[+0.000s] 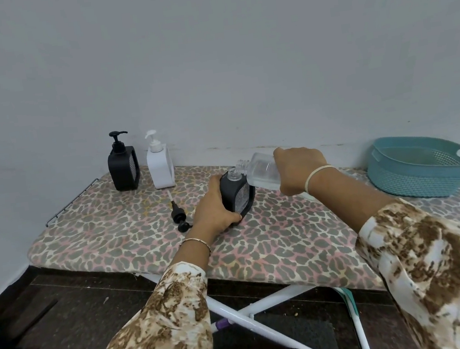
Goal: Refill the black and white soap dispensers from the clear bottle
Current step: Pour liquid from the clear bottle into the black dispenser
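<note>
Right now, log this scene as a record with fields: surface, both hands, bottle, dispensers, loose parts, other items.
surface: ironing board with a leopard-print cover
left hand: grips the open black dispenser, which stands on the board
right hand: holds the clear bottle, tilted
bottle mouth: just above the open dispenser's neck; no stream can be made out
loose part: black pump lying on the board, left of the held dispenser
back row: second black dispenser and white dispenser, pumps on, untouched
other: teal basket at the right end

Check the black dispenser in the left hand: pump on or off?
Off. The held black dispenser shows a bare neck under the clear bottle; a pump lies beside it.
</note>
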Demonstrator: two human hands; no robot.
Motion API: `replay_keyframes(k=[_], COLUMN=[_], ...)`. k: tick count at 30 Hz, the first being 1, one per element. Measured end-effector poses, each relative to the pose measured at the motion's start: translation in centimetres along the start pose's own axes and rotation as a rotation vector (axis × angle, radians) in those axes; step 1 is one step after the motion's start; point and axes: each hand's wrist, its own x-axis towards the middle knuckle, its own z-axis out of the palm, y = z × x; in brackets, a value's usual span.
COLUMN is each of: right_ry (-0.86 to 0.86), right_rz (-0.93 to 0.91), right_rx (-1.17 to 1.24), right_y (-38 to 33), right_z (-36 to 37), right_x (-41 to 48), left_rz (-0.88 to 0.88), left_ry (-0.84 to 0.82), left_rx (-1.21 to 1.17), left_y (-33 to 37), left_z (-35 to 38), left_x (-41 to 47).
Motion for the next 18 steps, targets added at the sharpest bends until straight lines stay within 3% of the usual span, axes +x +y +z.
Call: replay_keyframes(k=[18], right_ry=[-0.009], right_rz=[0.002], right_rx=[-0.001], right_y=[0.08], right_z=[0.29], right_x=[0.14], left_rz=[-0.015], left_ry=[-0.003], left_rx=[-0.003], left_y=[0.08], left_z=[0.00], left_x=[-0.15])
